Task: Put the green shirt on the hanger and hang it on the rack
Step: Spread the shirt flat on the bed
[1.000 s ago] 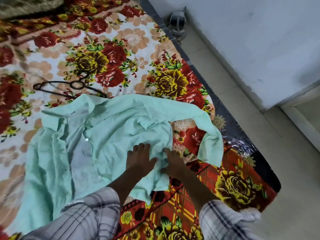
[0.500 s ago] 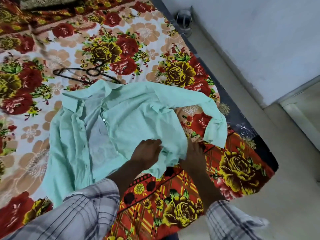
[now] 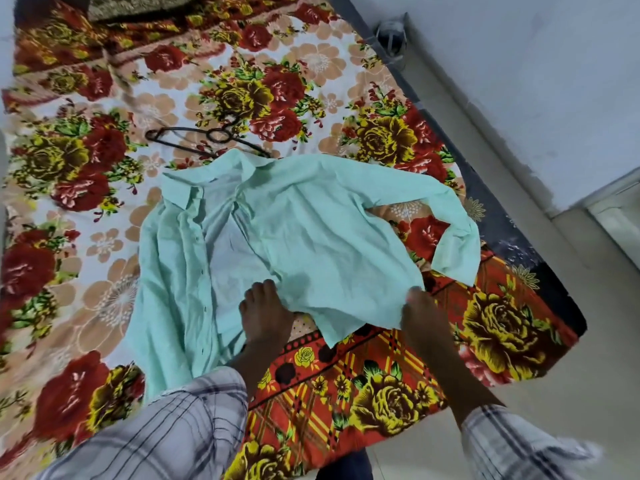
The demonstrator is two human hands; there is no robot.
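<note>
A pale green button shirt [image 3: 311, 237] lies spread front up on the flowered bed, collar pointing away from me, one sleeve curving out to the right. My left hand [image 3: 265, 315] grips the bottom hem of the right front panel near the button placket. My right hand [image 3: 417, 306] pinches the same panel's hem at its right corner. A thin dark wire hanger [image 3: 204, 138] rests flat on the bedspread just beyond the collar, its right end tucked under the collar. No rack is in view.
The bed [image 3: 104, 289] carries a red, yellow and peach floral spread. Its right edge runs diagonally beside a pale tiled floor [image 3: 554, 393] and a white wall. A small round grey object [image 3: 391, 32] sits on the floor by the bed's far corner.
My hands have moved apart along the hem, pulling the bunched right front panel flat and wide. The view has shifted so the shirt and hanger sit more central.
</note>
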